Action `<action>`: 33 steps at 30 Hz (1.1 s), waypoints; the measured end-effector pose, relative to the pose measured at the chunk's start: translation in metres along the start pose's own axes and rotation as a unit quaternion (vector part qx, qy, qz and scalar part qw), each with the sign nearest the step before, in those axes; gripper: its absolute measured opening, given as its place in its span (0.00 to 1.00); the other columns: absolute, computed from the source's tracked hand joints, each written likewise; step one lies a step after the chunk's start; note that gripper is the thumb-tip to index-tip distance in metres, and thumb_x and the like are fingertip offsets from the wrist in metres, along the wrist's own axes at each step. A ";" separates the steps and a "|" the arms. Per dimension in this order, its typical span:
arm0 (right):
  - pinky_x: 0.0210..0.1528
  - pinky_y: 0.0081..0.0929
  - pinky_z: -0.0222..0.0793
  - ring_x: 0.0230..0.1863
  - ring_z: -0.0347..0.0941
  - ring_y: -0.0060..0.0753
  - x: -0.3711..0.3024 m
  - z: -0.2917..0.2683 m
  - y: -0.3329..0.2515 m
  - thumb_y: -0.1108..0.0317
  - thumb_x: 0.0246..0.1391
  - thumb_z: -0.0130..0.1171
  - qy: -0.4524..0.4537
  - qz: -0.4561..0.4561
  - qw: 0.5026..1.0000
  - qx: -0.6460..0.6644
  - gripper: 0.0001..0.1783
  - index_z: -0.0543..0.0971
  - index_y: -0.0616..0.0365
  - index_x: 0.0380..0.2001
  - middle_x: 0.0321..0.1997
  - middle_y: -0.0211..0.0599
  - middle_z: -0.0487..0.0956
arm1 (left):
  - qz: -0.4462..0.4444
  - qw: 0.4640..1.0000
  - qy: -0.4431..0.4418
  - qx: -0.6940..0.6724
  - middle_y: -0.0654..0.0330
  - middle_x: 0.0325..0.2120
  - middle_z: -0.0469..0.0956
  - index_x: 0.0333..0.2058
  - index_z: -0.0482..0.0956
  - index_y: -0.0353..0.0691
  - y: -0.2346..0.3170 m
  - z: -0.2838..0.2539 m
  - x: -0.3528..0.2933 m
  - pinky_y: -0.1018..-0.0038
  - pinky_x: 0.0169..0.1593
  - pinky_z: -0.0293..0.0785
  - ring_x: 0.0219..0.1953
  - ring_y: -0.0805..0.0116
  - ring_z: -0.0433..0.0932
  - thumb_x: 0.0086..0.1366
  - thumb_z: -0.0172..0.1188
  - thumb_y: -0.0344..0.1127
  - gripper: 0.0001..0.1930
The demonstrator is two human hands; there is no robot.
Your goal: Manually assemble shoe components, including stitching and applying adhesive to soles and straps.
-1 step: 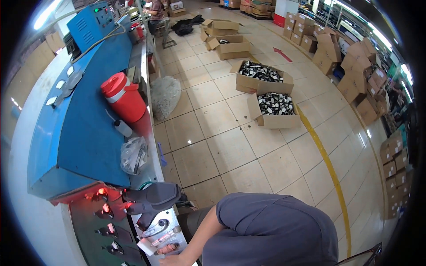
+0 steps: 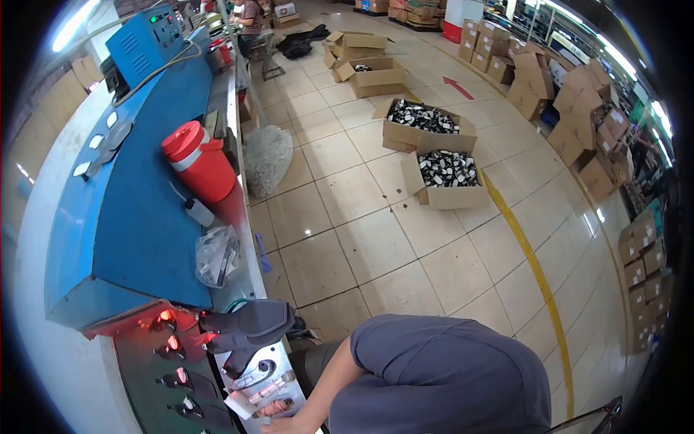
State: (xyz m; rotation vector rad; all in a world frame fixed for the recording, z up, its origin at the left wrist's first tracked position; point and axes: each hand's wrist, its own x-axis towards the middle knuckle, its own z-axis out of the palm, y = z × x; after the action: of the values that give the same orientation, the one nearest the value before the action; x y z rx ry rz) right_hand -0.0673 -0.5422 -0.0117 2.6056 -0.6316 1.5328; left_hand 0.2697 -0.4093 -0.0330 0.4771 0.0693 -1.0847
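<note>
My bare right forearm comes out of a dark grey sleeve and reaches down-left to the metal worktop point(image 2: 281, 354). My right hand point(image 2: 283, 426) is cut off by the lower edge, so its fingers barely show. Beside it lies a tool with a pinkish-orange wrapped handle point(image 2: 273, 408). A white block point(image 2: 239, 404) and a clear, pinkish brush-like tool point(image 2: 267, 391) lie close by. Farther up are a grey metal piece with a round hole point(image 2: 262, 367) and a black shoe-sole-shaped form point(image 2: 256, 319). My left hand is out of view.
Several small dark parts point(image 2: 172, 348) rest on a dark green belt point(image 2: 144, 383), under red light from a blue machine point(image 2: 144, 231). Along the bench stand a plastic bag point(image 2: 217, 254), a white bottle point(image 2: 198, 211) and a red jug point(image 2: 199, 163). Open cartons point(image 2: 455, 197) sit on the tiled floor.
The whole view has shifted very slightly. My right hand and the things on the worktop look the same.
</note>
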 end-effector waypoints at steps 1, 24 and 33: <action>0.43 0.55 0.65 0.39 0.71 0.54 0.003 -0.009 -0.002 0.63 0.52 0.47 -0.049 0.001 0.998 0.047 0.11 0.75 0.60 0.29 0.35 0.55 0.73 | -0.009 1.000 -0.002 -0.002 0.64 0.26 0.80 0.29 0.78 0.34 -0.011 0.010 0.001 0.75 0.34 0.79 0.25 0.75 0.78 0.59 0.65 0.37 0.11; 0.36 0.42 0.70 0.33 0.75 0.48 0.092 -0.183 0.018 0.64 0.54 0.56 -0.254 0.310 0.778 0.485 0.39 0.57 0.48 0.69 0.39 0.51 0.80 | -0.133 0.988 0.007 -0.080 0.65 0.23 0.79 0.35 0.77 0.32 -0.165 0.182 -0.075 0.77 0.33 0.79 0.26 0.74 0.79 0.59 0.65 0.38 0.14; 0.33 0.34 0.72 0.29 0.78 0.39 0.087 -0.166 -0.001 0.68 0.55 0.57 -0.315 0.297 0.763 0.480 0.39 0.58 0.40 0.69 0.44 0.46 0.81 | -0.198 0.974 0.084 -0.071 0.61 0.27 0.75 0.39 0.80 0.38 -0.169 0.192 -0.119 0.71 0.29 0.64 0.28 0.69 0.69 0.60 0.64 0.37 0.12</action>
State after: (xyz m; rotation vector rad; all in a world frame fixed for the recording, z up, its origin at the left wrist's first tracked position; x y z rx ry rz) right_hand -0.1669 -0.5278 0.1458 4.1374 -0.9748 1.2072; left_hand 0.0342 -0.4517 0.1152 0.4342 0.4039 -1.4170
